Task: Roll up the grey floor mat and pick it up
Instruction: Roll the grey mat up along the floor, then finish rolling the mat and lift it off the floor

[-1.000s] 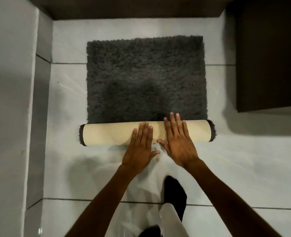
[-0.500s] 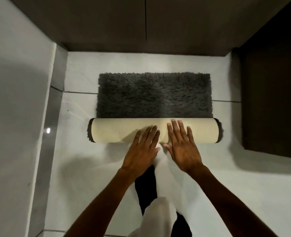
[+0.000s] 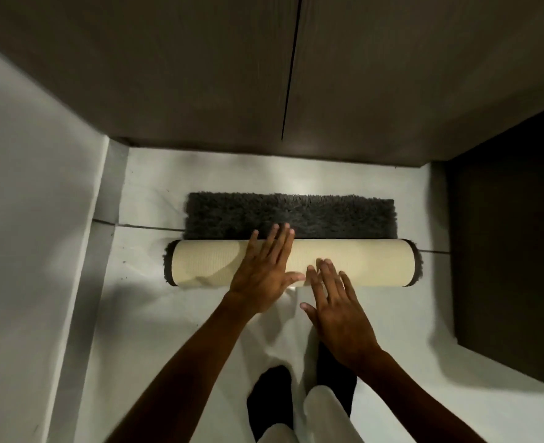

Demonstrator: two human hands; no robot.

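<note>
The grey shaggy floor mat (image 3: 328, 215) lies on the white tiled floor, mostly rolled into a thick roll (image 3: 369, 266) that shows its cream backing. Only a narrow flat strip of grey pile remains beyond the roll. My left hand (image 3: 264, 270) lies flat across the top of the roll, fingers spread and reaching its far edge. My right hand (image 3: 338, 305) is flat and open just behind the roll, only its fingertips touching the near side.
A dark cabinet front (image 3: 264, 75) stands close behind the mat. A white wall (image 3: 24, 219) runs along the left, and a dark panel (image 3: 513, 235) on the right. My dark-socked feet (image 3: 270, 401) stand on the floor (image 3: 155, 330) below the hands.
The roll has moved away from me and grown thicker; the flat grey part has shrunk to a strip. My right hand has slipped back to the roll's near side.
</note>
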